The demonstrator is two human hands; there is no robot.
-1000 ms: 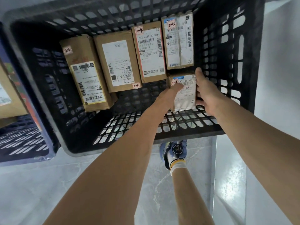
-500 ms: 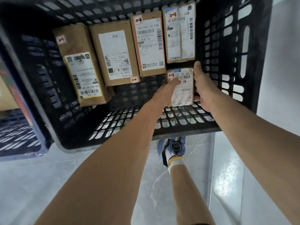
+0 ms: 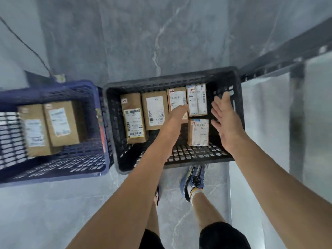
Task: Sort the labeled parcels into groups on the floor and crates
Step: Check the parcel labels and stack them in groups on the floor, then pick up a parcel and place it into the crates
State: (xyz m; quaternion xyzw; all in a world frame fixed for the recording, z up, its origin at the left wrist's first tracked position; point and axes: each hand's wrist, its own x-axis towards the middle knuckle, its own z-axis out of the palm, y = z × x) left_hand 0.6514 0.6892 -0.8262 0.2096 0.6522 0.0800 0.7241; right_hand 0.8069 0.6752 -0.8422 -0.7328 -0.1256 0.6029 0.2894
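Note:
A black slotted crate (image 3: 197,157) stands on the floor and holds several brown labeled parcels in a row along its far side. A smaller parcel (image 3: 198,132) lies alone in the near right corner. My left hand (image 3: 177,116) hovers above the crate just left of that small parcel, fingers loose, holding nothing. My right hand (image 3: 223,119) is raised to the parcel's right with fingers spread, apart from it. A blue crate (image 3: 53,169) to the left holds two more parcels (image 3: 62,123).
Grey marbled floor (image 3: 143,42) stretches beyond both crates. A dark metal frame (image 3: 296,108) and pale panel stand at the right. A thin cable (image 3: 27,45) runs to a small block behind the blue crate. My feet (image 3: 193,182) stand just before the black crate.
Both hands have let go of the small parcel, which now rests in the crate's near right corner. My hands have lifted away and my head has pulled back, showing the blue crate.

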